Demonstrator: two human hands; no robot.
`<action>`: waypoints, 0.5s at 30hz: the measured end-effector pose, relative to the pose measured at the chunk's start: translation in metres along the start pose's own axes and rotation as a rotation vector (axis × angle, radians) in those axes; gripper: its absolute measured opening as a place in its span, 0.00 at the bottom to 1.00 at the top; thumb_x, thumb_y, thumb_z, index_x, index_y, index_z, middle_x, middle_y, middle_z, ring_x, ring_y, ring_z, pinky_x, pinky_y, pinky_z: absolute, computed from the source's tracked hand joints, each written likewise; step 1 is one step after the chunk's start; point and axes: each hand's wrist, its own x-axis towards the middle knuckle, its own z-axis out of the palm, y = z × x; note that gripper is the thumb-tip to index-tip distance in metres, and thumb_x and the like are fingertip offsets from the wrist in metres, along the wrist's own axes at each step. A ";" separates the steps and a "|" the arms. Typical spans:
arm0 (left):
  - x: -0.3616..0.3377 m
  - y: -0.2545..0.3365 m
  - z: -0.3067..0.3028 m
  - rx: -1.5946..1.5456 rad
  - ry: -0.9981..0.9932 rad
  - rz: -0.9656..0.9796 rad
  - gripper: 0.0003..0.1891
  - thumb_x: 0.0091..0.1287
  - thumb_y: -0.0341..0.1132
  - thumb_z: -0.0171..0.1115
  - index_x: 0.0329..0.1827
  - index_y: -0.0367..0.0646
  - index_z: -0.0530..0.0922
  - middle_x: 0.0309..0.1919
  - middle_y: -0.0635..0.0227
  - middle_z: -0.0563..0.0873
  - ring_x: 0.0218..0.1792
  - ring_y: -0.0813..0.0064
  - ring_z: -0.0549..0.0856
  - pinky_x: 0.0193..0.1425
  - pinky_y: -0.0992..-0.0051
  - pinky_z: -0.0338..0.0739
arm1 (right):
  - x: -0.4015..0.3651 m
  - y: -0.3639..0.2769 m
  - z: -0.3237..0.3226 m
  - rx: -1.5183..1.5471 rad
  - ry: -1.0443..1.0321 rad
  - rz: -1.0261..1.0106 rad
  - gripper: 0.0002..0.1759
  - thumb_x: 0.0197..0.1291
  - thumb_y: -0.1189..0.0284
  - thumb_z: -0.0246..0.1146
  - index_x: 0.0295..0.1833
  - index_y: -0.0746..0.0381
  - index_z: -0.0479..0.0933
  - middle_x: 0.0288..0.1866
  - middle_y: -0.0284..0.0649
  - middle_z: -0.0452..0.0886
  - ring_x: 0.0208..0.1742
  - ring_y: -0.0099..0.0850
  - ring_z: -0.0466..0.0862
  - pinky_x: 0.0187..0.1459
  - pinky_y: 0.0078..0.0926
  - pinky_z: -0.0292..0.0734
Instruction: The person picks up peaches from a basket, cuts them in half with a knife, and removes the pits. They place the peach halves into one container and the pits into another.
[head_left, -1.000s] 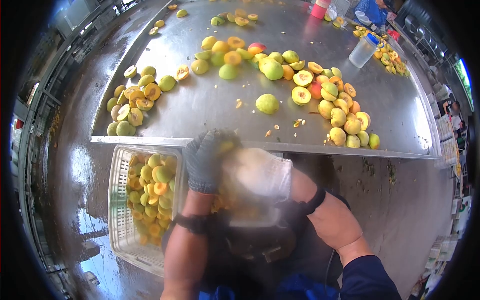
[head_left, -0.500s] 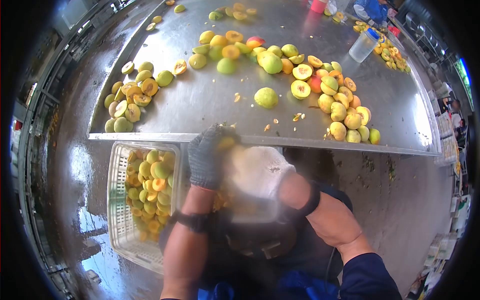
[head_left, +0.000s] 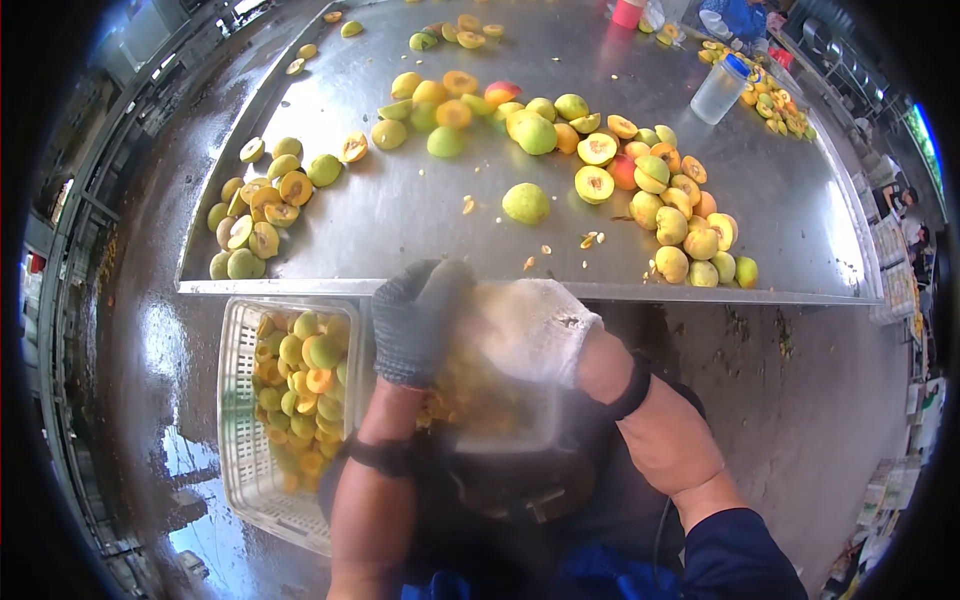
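My left hand (head_left: 415,318), in a dark grey knit glove, is closed just off the table's near edge. Whatever its curled fingers hold is hidden from me. My right hand (head_left: 535,330) wears a white glove, smudged and blurred, and is closed close beside the left; its contents cannot be made out. Below both hands a pale container (head_left: 520,425) holds blurred yellowish pieces. A white plastic basket (head_left: 232,400) at the left is filled with yellow-green peach halves (head_left: 305,375). One green peach (head_left: 526,203) lies on the table ahead of my hands.
The metal table (head_left: 400,220) carries a heap of whole and halved peaches (head_left: 680,220) at right and a pile of halves (head_left: 265,205) at left. A clear bottle with a blue lid (head_left: 720,90) and a pink cup (head_left: 628,12) stand farther back. The floor (head_left: 160,400) is wet.
My hands have shifted slightly, and the left fingers have curled round further. The yellow piece seen at my left hand half a second ago no longer shows.
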 end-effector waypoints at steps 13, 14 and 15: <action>-0.005 0.006 -0.003 -0.223 -0.004 -0.273 0.17 0.78 0.43 0.62 0.47 0.34 0.88 0.37 0.61 0.92 0.37 0.76 0.88 0.42 0.75 0.83 | 0.000 0.017 0.030 0.140 0.253 -0.206 0.19 0.75 0.56 0.62 0.43 0.62 0.81 0.37 0.56 0.84 0.42 0.60 0.84 0.43 0.52 0.78; -0.004 0.001 -0.004 -0.232 0.007 -0.310 0.20 0.79 0.46 0.61 0.48 0.34 0.88 0.37 0.60 0.92 0.37 0.74 0.89 0.42 0.74 0.84 | -0.002 0.017 0.030 0.159 0.229 -0.186 0.19 0.75 0.56 0.61 0.42 0.62 0.81 0.37 0.56 0.84 0.42 0.60 0.84 0.43 0.52 0.78; -0.004 -0.005 -0.006 -0.241 0.020 -0.346 0.23 0.80 0.50 0.59 0.48 0.34 0.87 0.37 0.60 0.91 0.38 0.73 0.89 0.43 0.73 0.84 | -0.003 0.017 0.028 0.179 0.204 -0.169 0.19 0.75 0.56 0.61 0.42 0.62 0.80 0.38 0.56 0.84 0.43 0.60 0.83 0.43 0.52 0.78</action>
